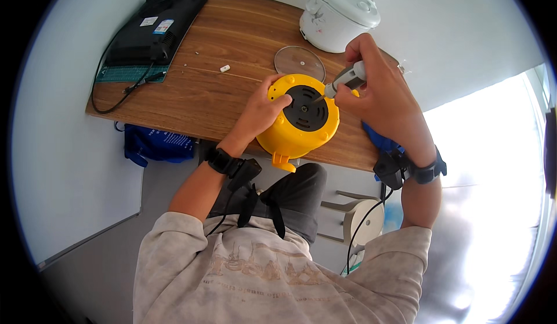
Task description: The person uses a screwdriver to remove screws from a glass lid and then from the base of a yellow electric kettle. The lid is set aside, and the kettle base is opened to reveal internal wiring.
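Observation:
A yellow round appliance body (281,140) sits near the table's front edge with its underside facing up. Its black vented base plate (314,120) has slots and a hole in the middle, and a yellow handle sticks out toward me. My left hand (260,112) grips the yellow rim from the left, thumb on the edge of the black plate. In my right hand (383,89) is a grey screwdriver (351,77), held tilted with its shaft pointing down-left. Its tip reaches the black plate close to the centre; whether it sits on a screw is too small to tell.
On the wooden table (232,28), a round glass lid (290,63) lies behind the appliance. A white rice cooker (342,19) stands at the back right. A black flat appliance (130,48) rests on a green mat (119,74) at left. A small white piece (225,68) lies mid-table.

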A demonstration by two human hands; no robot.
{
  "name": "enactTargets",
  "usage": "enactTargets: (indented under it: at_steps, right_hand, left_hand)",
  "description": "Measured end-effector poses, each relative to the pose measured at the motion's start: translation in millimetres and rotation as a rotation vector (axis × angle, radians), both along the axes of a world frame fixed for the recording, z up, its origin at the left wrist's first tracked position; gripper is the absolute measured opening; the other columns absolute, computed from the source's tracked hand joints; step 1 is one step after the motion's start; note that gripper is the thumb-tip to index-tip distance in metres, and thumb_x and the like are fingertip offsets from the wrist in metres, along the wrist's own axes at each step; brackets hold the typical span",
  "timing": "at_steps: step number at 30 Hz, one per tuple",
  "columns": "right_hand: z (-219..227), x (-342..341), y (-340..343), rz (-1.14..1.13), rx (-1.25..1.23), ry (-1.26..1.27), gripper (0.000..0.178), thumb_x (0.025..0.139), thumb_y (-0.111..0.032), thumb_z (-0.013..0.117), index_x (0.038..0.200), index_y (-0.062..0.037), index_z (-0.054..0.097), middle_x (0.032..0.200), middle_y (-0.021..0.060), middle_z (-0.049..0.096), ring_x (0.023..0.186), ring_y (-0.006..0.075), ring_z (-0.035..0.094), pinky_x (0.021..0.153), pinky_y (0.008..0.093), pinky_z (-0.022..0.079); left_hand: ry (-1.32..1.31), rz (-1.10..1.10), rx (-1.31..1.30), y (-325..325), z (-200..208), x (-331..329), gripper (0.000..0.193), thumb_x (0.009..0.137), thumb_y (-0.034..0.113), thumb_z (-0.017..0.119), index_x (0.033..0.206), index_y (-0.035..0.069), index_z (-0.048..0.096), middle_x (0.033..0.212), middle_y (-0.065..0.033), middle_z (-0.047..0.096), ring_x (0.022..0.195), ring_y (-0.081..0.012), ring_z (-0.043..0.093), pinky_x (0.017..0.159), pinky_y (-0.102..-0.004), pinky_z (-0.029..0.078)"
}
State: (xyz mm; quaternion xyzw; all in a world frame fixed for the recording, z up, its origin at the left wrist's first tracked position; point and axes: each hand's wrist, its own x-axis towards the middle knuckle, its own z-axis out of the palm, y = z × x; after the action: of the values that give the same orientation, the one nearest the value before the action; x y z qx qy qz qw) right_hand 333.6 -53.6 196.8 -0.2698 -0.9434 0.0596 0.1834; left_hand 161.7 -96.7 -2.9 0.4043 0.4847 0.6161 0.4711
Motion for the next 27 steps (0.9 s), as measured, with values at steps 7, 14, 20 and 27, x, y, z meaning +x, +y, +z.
enactTargets:
  at_steps: [7, 14, 20, 27]
  right_hand:
    - [4.6, -3.3, -3.9, -0.240, 0.082, -0.182, 0.033, 0.085, -0.024, 0.070, 0.105, -0.0059, 0.051, 0.079, 0.0184, 0.065, 0.069, 0.0368, 0.063, 0.061, 0.0430, 0.048]
    - [14.3, 6.7, 2.9, -0.005, -0.098, -0.136, 0.043, 0.087, -0.039, 0.075, 0.108, -0.0082, 0.053, 0.087, 0.0173, 0.067, 0.083, 0.0352, 0.066, 0.071, 0.0454, 0.049]
    - [10.2, -3.4, -9.0, -0.219, 0.093, -0.208, 0.043, 0.088, -0.036, 0.074, 0.108, -0.0056, 0.052, 0.088, 0.0195, 0.066, 0.080, 0.0368, 0.065, 0.069, 0.0453, 0.049]
    - [3.9, 10.3, 1.2, 0.014, -0.005, -0.055, 0.043, 0.092, -0.037, 0.071, 0.112, -0.0053, 0.049, 0.079, 0.0174, 0.065, 0.070, 0.0377, 0.064, 0.062, 0.0451, 0.048]
  left_hand:
    - [0.018, -0.008, -0.014, 0.7, 0.4, -0.1, 0.052, 0.092, 0.019, 0.064, 0.139, 0.002, 0.048, 0.124, -0.0157, 0.063, 0.112, -0.0224, 0.063, 0.097, -0.0326, 0.051]
    - [0.002, 0.008, 0.018, 2.6, -4.7, -0.4, 0.052, 0.091, 0.017, 0.064, 0.138, 0.000, 0.049, 0.122, -0.0166, 0.064, 0.111, -0.0232, 0.064, 0.097, -0.0341, 0.051]
    - [0.018, 0.011, 0.032, 2.7, -4.4, -0.3, 0.052, 0.091, 0.017, 0.064, 0.138, 0.000, 0.049, 0.121, -0.0167, 0.064, 0.110, -0.0235, 0.064, 0.097, -0.0343, 0.050]
    - [0.015, 0.001, 0.010, 2.0, -4.5, -0.6, 0.052, 0.092, 0.018, 0.064, 0.138, 0.000, 0.049, 0.124, -0.0174, 0.063, 0.113, -0.0245, 0.063, 0.098, -0.0347, 0.050]
